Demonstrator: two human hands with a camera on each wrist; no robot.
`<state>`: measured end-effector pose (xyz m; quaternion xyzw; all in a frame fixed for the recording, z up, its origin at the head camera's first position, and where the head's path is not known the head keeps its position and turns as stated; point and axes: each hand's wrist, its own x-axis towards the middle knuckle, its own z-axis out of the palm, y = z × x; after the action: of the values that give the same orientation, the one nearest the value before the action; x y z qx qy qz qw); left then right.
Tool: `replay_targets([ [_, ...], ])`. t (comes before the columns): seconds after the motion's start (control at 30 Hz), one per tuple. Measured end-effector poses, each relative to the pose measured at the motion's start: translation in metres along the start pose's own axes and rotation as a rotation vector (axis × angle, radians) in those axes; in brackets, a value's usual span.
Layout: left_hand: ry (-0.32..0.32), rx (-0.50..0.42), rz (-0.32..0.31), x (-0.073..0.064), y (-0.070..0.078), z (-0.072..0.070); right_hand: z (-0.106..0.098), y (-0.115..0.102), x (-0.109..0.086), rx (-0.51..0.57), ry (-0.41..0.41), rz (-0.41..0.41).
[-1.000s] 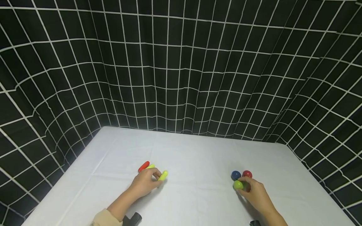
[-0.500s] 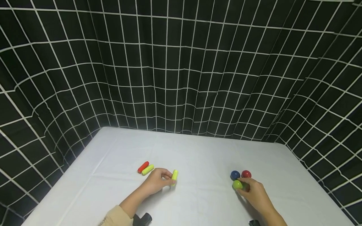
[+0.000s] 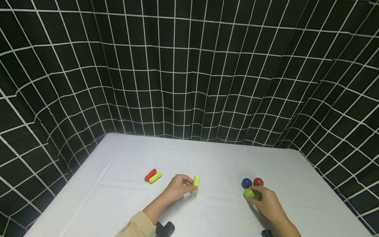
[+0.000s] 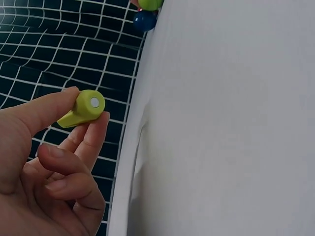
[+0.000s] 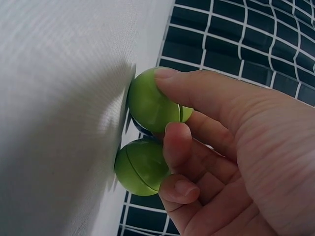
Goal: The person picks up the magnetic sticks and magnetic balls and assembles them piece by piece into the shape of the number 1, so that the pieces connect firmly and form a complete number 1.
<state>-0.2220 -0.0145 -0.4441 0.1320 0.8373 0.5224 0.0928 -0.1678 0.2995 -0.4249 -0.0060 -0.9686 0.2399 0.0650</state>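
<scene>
My left hand [image 3: 178, 189] pinches a yellow-green magnetic rod [image 3: 196, 183] between thumb and fingers above the middle of the table. Seen from the left wrist, the rod [image 4: 84, 110] shows a round silvery disc in its end. On the right, my right hand [image 3: 268, 202] holds a green ball [image 3: 248, 193] between thumb and fingers, low at the white cloth. In the right wrist view a second green ball [image 5: 141, 168] sits beside the held one, against the curled fingers. A blue ball [image 3: 246, 183] and a red ball [image 3: 258, 182] lie just beyond the hand.
A red rod [image 3: 150, 174] and another yellow-green rod [image 3: 155, 177] lie side by side at the left of the white-covered table [image 3: 207, 158]. A black curtain [image 3: 189, 82] with a white grid surrounds the table's back and sides.
My left hand has carried its yellow-green rod rightward, away from the two lying rods, and the rod now stands more upright. My right hand stays in place on the green ball.
</scene>
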Motion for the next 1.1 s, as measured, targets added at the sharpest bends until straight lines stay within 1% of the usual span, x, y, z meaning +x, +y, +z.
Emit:
replay_targets([
  [0.2,-0.020,-0.076,-0.022,0.002,0.000,0.002,0.001,-0.002,0.001,-0.001,0.005,0.002],
  [0.27,-0.021,-0.101,-0.033,0.002,0.000,0.002,0.001,-0.002,0.000,0.000,-0.001,0.014],
  [0.47,-0.028,-0.157,-0.065,0.004,-0.007,0.000,0.003,0.000,0.001,-0.003,-0.014,0.036],
  [0.67,-0.016,-0.191,-0.084,0.006,-0.011,0.000,0.004,0.002,0.001,0.010,-0.018,0.034],
  [0.77,-0.013,-0.204,-0.078,0.008,-0.011,0.002,0.003,0.002,0.001,0.007,-0.014,0.032],
  [0.93,-0.009,-0.199,-0.081,0.007,-0.011,0.006,0.003,0.002,0.001,0.002,-0.015,0.035],
  [1.03,-0.017,-0.196,-0.089,0.006,-0.012,0.006,0.003,0.001,0.001,0.006,-0.017,0.034],
  [1.1,-0.026,-0.188,-0.082,0.005,-0.012,0.006,0.004,0.001,0.002,0.008,-0.014,0.037],
])
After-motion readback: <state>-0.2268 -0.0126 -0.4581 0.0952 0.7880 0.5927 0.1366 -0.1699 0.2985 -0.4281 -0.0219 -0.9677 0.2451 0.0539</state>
